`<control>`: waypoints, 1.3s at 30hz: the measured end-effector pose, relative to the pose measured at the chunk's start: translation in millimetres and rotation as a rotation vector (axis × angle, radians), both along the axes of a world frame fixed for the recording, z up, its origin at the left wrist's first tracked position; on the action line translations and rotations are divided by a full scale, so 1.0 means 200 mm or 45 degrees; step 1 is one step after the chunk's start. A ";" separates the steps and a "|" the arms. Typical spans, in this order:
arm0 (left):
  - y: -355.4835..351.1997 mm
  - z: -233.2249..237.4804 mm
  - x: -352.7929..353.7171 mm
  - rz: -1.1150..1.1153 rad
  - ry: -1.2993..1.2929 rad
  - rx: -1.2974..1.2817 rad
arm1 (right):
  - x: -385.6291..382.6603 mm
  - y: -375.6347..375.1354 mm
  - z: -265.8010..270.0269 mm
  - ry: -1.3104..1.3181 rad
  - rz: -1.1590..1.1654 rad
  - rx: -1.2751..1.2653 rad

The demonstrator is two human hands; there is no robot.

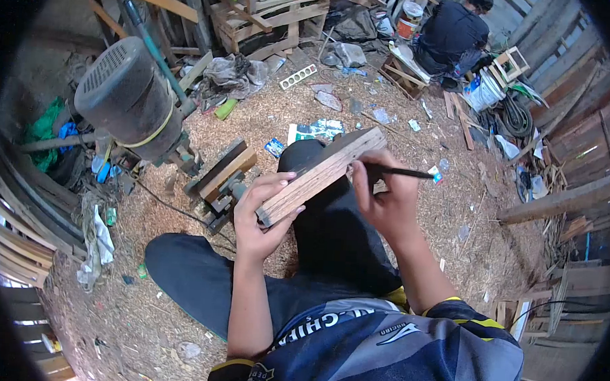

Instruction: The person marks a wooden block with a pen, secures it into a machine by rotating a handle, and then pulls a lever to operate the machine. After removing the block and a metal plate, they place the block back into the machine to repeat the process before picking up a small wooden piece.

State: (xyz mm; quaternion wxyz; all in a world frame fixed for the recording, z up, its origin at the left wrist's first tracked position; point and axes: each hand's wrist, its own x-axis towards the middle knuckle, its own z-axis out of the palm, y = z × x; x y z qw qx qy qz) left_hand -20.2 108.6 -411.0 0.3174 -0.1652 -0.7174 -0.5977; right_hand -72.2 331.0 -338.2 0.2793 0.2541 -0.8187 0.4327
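My left hand [257,212] is wrapped round the near end of a thick wooden block [327,169], thumb on one side and fingers on the other. The block is held at a slant above my dark-trousered knee, its pale, marked face turned up. My right hand [390,191] is closed in a writing grip on a thin, dark pen-like stick [409,172]. One end of the stick points right, away from the block. Its other end meets or nearly meets the block's right part; the fingers partly hide the contact.
At left stands a large grey motor [127,91] on a machine, with wooden pieces [228,174] beside it. Wood shavings [194,323] and litter cover the floor. At the back right another person [454,36] sits near a white bucket [484,91]. Planks line the walls.
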 end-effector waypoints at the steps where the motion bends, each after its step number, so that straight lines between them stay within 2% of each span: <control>1: 0.00 -0.01 0.00 -0.006 -0.003 0.015 | -0.01 0.01 -0.01 0.112 -0.001 0.038; 3: 0.01 -0.03 0.01 -0.013 -0.021 0.036 | -0.05 0.05 -0.02 -0.122 -0.188 -0.169; 5: 0.01 -0.03 0.01 -0.001 -0.031 0.055 | -0.05 0.07 0.00 -0.289 -0.188 -0.443; 6: 0.00 -0.03 0.01 0.014 -0.008 -0.013 | -0.06 0.08 -0.01 -0.224 -0.145 -0.390; 9: 0.02 -0.04 0.01 -0.045 -0.021 0.090 | -0.06 0.04 -0.01 -0.048 -0.164 -0.208; 10: 0.03 -0.05 0.01 -0.060 -0.025 0.097 | -0.07 0.04 -0.05 -0.154 -0.189 -0.294; 13: 0.03 -0.07 0.01 -0.068 -0.017 0.094 | -0.05 0.03 -0.04 0.062 -0.073 -0.138; 17: 0.04 -0.09 0.01 -0.068 0.014 0.057 | -0.15 0.11 -0.10 -0.110 -0.229 -0.310; 19: 0.04 -0.09 -0.01 -0.067 0.030 0.051 | -0.11 0.08 -0.06 0.103 -0.026 -0.217; 21: 0.04 -0.09 0.00 -0.066 0.020 0.038 | -0.08 0.08 -0.02 0.113 -0.110 -0.124; 23: 0.04 -0.09 0.01 -0.066 0.025 0.030 | -0.16 0.13 -0.09 -0.101 -0.271 -0.357; 24: 0.04 -0.08 0.00 -0.061 0.038 0.025 | -0.18 0.15 -0.09 -0.054 -0.311 -0.360; 27: 0.04 -0.09 0.00 -0.055 0.038 0.033 | -0.18 0.13 -0.08 -0.111 -0.161 -0.505; 31: 0.05 -0.10 0.00 -0.062 0.032 0.049 | -0.18 0.14 -0.09 -0.189 -0.196 -0.420; 33: 0.04 -0.08 0.00 -0.055 0.042 -0.027 | -0.19 0.15 -0.08 -0.106 -0.165 -0.333; 37: 0.05 -0.10 0.00 -0.065 -0.007 0.040 | -0.19 0.16 -0.04 0.080 -0.092 -0.171; 39: 0.05 -0.11 0.01 -0.075 -0.030 0.070 | -0.19 0.15 -0.03 0.050 -0.117 -0.195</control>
